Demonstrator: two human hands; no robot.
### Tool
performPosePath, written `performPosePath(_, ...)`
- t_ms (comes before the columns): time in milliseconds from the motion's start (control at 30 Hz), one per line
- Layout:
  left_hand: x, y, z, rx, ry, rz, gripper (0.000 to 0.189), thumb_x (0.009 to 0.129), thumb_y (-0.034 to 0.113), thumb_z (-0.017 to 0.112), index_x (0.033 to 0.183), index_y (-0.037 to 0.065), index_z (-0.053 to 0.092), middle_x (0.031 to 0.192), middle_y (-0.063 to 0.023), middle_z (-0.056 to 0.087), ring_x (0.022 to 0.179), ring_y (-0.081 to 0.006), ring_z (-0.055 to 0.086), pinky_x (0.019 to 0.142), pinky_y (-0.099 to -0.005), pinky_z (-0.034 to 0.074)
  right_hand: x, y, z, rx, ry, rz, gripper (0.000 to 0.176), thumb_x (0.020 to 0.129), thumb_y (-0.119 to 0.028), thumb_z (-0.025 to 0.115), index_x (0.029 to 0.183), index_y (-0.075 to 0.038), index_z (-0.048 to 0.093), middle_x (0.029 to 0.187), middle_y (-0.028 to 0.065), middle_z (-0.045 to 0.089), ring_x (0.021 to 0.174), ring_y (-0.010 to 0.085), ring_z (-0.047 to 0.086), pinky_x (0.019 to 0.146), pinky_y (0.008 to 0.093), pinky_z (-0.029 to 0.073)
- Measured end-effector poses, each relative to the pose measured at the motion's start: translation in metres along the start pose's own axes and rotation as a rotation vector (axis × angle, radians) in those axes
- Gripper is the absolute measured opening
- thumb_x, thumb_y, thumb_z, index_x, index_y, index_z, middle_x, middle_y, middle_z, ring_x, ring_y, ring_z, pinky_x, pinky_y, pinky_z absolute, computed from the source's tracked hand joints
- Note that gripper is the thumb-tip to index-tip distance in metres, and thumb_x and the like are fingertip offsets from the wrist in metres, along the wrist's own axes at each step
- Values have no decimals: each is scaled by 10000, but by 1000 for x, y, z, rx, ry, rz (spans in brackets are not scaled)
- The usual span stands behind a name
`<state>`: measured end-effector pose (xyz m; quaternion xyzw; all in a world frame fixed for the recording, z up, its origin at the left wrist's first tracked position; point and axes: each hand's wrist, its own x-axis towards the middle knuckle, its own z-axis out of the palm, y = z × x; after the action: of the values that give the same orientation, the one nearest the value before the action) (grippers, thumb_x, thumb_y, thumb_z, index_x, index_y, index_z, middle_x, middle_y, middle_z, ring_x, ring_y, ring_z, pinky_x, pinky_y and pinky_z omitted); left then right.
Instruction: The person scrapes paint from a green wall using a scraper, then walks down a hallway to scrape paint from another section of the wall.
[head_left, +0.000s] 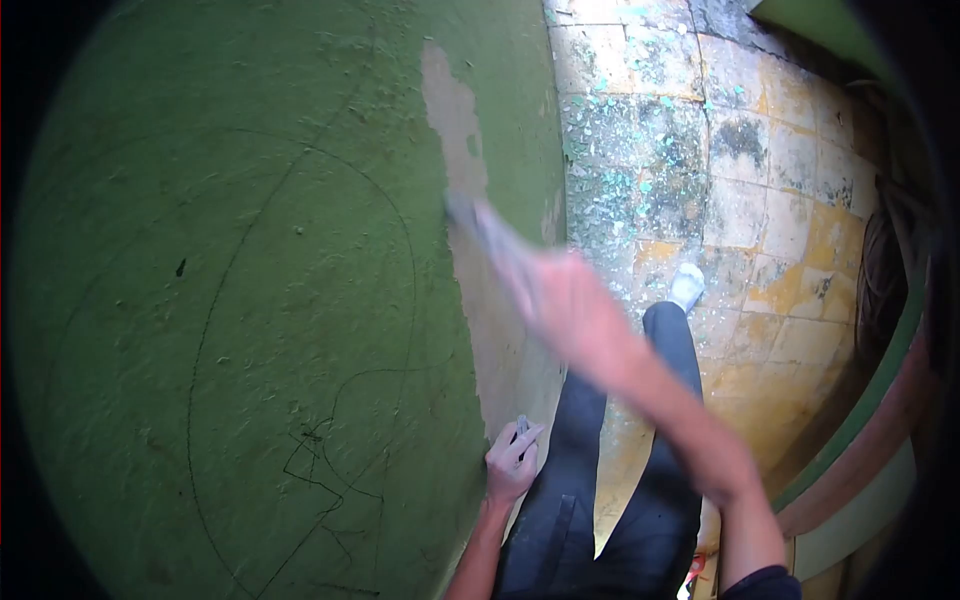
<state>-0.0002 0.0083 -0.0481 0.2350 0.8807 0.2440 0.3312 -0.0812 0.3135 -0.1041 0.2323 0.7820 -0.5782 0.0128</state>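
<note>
Two hands (575,305) (512,468) (the right blurred) each hold one object (495,240) (522,427) by one wall (290,260).

A room under repair, its green wall (290,260) part bare, paint flakes (625,195) littering stained tiles (740,210).

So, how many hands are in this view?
2. The right hand is by the bare strip, with a blurred tool; the left hand is lower, near the strip's bottom end, holding a small grey object.
</note>
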Motion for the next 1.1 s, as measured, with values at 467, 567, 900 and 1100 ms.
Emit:
performPosePath(467,-4,-12,4,10,-27,-2,346,812,-88,607,1106,28,748,930,-163,638,807,-323,664,708,-390,535,2,-19,-4,38,133,-9,445,1060,-257,459,1474,-103,511,656,263,612,600,391,659,631,484,543)
performPosePath(567,-7,-4,4,39,-10,16,350,816,-79,603,1114,36,746,930,-160,638,806,-327,657,714,-393,530,71,-7,-42,132,154,168,431,1067,-275,429,1469,-145,517,691,268,626,641,419,662,643,512,538)
performPosePath(900,-28,11,-13,80,-90,30,272,849,-12,579,1053,23,756,910,-181,643,803,-345,646,726,-422,516,-266,246,6,-124,118,780,596,904,-320,604,1483,-250,485,1130,286,665,1045,486,634,891,532,517)
performPosePath(1100,-28,24,-28,17,-64,44,290,860,2,566,1084,16,749,952,-212,678,891,-379,671,813,-434,524,-695,221,-36,-177,34,1491,646,758,-100,605,1403,-138,592,1221,290,654,1153,404,644,983,461,522)
